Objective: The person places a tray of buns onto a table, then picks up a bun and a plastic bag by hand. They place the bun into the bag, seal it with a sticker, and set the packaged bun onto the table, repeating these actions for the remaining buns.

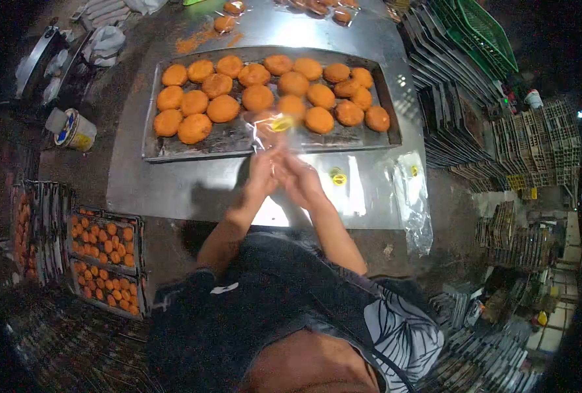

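A clear plastic bag with a yellow label sits in front of me over the near edge of the metal tray. A brownish-orange round bun seems to be inside it, though the bag is blurred. My left hand and my right hand come together at the bag's lower end, fingers closed on the plastic. Beyond them, several round orange-brown buns lie in the tray. To the right of my right hand, a small stack of yellow labels rests on the steel table.
Flat clear bags hang over the table's right edge. Bagged buns and orange crumbs lie at the back. Trays of buns stand at left, beneath a white bucket. Stacked trays and a green crate crowd the right.
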Available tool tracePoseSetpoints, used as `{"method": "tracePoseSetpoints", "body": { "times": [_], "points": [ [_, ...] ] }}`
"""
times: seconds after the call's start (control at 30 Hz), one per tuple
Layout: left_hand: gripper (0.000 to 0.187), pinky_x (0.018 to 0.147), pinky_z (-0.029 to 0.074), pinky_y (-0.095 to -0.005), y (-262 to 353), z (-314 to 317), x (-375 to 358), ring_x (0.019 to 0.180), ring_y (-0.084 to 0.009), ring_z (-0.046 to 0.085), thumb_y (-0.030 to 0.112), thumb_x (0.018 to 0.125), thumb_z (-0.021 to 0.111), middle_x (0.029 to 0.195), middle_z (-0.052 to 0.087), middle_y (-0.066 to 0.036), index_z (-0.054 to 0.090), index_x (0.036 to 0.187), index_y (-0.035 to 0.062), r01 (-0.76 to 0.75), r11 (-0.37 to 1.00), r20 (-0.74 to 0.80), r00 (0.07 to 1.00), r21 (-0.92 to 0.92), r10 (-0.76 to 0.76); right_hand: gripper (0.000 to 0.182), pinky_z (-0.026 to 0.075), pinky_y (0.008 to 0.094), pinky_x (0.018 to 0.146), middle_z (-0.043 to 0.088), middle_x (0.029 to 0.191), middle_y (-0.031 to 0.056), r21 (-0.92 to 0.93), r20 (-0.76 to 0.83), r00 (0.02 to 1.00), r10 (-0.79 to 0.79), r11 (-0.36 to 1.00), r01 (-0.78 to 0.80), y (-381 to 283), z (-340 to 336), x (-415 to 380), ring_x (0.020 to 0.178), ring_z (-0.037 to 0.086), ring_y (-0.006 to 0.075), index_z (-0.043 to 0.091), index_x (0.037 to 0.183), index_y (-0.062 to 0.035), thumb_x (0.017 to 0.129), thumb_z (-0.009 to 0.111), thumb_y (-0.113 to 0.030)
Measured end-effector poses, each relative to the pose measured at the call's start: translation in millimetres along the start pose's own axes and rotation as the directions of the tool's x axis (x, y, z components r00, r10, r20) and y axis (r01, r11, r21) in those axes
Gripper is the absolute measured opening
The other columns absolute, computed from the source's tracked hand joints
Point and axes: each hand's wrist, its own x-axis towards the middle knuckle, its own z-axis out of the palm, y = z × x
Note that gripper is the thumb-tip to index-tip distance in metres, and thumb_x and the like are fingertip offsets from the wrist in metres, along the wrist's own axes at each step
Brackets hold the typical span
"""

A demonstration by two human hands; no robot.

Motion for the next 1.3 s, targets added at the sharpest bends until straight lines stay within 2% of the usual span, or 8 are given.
{"method": "tracePoseSetpoints", "body": {
  "times": [0.1, 0.23, 0.37, 0.57, 0.7, 1.17, 1.23, 1.3],
  "points": [
    [0.028, 0.054, 0.044, -0.0169, 48, 8, -32, 0.069, -0.0108, 0.054, 0.025, 0.087, 0.043, 0.081, 0.056, -0.007, 0.048, 0.102, 0.0015, -0.487, 0.869, -0.205, 0.844, 0.093, 0.495, 0.052, 0.043, 0.0345, 0.077, 0.050, 0.108, 0.0193, -0.957, 0.102, 0.984, -0.149, 0.256, 0.138, -2, 12, 55, 0.095, 0.052, 0.0244, 0.040, 0.116, 0.0050, 0.079, 0.055, -0.029],
    [0.024, 0.072, 0.046, -0.0373, 113, -80, -39, 0.081, -0.0183, 0.052, 0.016, 0.085, 0.046, 0.094, 0.050, -0.005, 0.043, 0.108, 0.0078, -0.654, 0.751, -0.384, 0.719, -0.091, 0.580, 0.061, 0.043, 0.0386, 0.075, 0.053, 0.103, 0.0216, -0.705, 0.174, 0.920, -0.351, -0.697, -0.133, 26, -8, 122, 0.093, 0.052, 0.0356, 0.041, 0.112, 0.0062, 0.073, 0.057, -0.037],
    [0.022, 0.079, 0.043, -0.0420, 160, -96, -61, 0.088, -0.0183, 0.050, 0.013, 0.085, 0.045, 0.096, 0.047, -0.003, 0.042, 0.106, 0.0088, -0.668, 0.737, -0.386, 0.709, -0.101, 0.589, 0.036, 0.041, 0.0420, 0.075, 0.054, 0.092, 0.0170, -0.937, -0.029, 0.920, -0.391, -0.309, -0.161, 25, 7, 132, 0.086, 0.051, 0.0345, 0.053, 0.098, -0.0045, 0.066, 0.063, -0.018],
    [0.034, 0.085, 0.041, -0.0362, 122, -42, -36, 0.099, -0.0207, 0.048, 0.011, 0.081, 0.046, 0.104, 0.050, -0.006, 0.041, 0.115, 0.0103, -0.616, 0.786, -0.248, 0.769, -0.043, 0.589, 0.072, 0.043, 0.0342, 0.069, 0.057, 0.089, 0.0113, -0.699, 0.694, 0.554, -0.461, -0.617, 0.362, 33, 112, 76, 0.081, 0.052, 0.0291, 0.040, 0.120, -0.0045, 0.056, 0.071, -0.019],
    [0.040, 0.092, 0.035, -0.0364, 113, -23, -27, 0.108, -0.0230, 0.044, 0.021, 0.085, 0.039, 0.117, 0.046, -0.012, 0.038, 0.120, 0.0013, -0.177, 0.972, 0.149, 0.968, -0.153, 0.200, 0.085, 0.043, 0.0334, 0.066, 0.058, 0.093, 0.0086, -0.841, 0.540, 0.640, -0.547, -0.388, 0.378, 31, 94, 41, 0.075, 0.051, 0.0268, 0.033, 0.124, 0.0011, 0.053, 0.073, -0.024],
    [0.044, 0.086, 0.040, -0.0331, -9, 86, -18, 0.097, -0.0225, 0.051, 0.031, 0.080, 0.044, 0.108, 0.049, -0.011, 0.041, 0.114, 0.0033, -0.186, 0.981, 0.082, 0.978, -0.047, 0.190, 0.077, 0.045, 0.0321, 0.071, 0.055, 0.101, 0.0148, -0.961, 0.260, 0.452, -0.853, -0.182, 0.210, -32, 49, -18, 0.084, 0.054, 0.0286, 0.034, 0.122, 0.0005, 0.058, 0.073, -0.018],
    [0.040, 0.083, 0.041, -0.0304, -3, 89, -19, 0.093, -0.0207, 0.052, 0.030, 0.082, 0.044, 0.107, 0.049, -0.011, 0.043, 0.112, 0.0029, -0.040, 0.998, 0.228, 0.972, -0.045, 0.049, 0.070, 0.043, 0.0315, 0.073, 0.053, 0.105, 0.0152, -0.838, 0.036, 0.563, -0.825, 0.282, 0.467, -32, 41, -33, 0.088, 0.054, 0.0257, 0.034, 0.121, -0.0012, 0.063, 0.070, -0.015],
    [0.041, 0.084, 0.040, -0.0356, -30, 62, -13, 0.095, -0.0202, 0.049, 0.035, 0.086, 0.041, 0.107, 0.051, -0.008, 0.043, 0.113, 0.0047, -0.084, 0.974, 0.110, 0.992, 0.212, 0.061, 0.052, 0.046, 0.0358, 0.067, 0.058, 0.085, 0.0137, -0.986, 0.156, 0.412, -0.898, -0.117, 0.120, -44, 9, -28, 0.080, 0.055, 0.0292, 0.045, 0.114, -0.0044, 0.067, 0.065, -0.014]
  ]
}}
